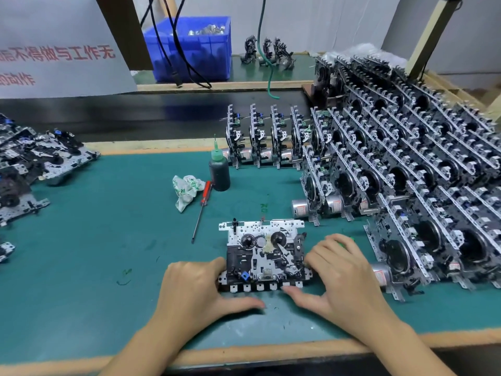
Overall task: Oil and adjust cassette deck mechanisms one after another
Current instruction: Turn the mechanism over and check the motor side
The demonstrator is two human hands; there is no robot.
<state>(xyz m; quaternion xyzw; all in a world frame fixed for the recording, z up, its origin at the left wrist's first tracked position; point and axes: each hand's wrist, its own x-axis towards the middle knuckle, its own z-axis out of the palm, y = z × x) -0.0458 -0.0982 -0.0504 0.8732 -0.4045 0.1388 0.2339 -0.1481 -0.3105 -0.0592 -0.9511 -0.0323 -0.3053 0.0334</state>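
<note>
While both hands frame the cassette deck mechanism (264,256) lying flat on the bench (108,240), the step looks like seating or working the key row before oiling. The left hand (199,286) grips the mech's left edge, thumb stretched along the front under the white key tabs. The right hand (343,272) rests on the right edge, thumb to the front too; something green shows just beyond its knuckles (prob. a small tool, can't tell for sure, nor whether the fingers pinch it).

To do it well: keep the plate pressed flat w/ even force from both sides, work the keys w/ thumbs only, keep fingers off the reels and the pale grease blob near the right reel.

The oil bottle (219,172) stands well beyond the left hand, green nozzle up; a red screwdriver (202,210) and a crumpled rag (187,189) lie beside it.

Bench is a green mat w/ wood edging, smudged. Beyond and beside the right hand, rows of stacked mechanisms (406,172) stand on edge. Far off the left hand, more units (35,161) lie flat. Behind: a blue bin (189,47), cables, a printed sign.
</note>
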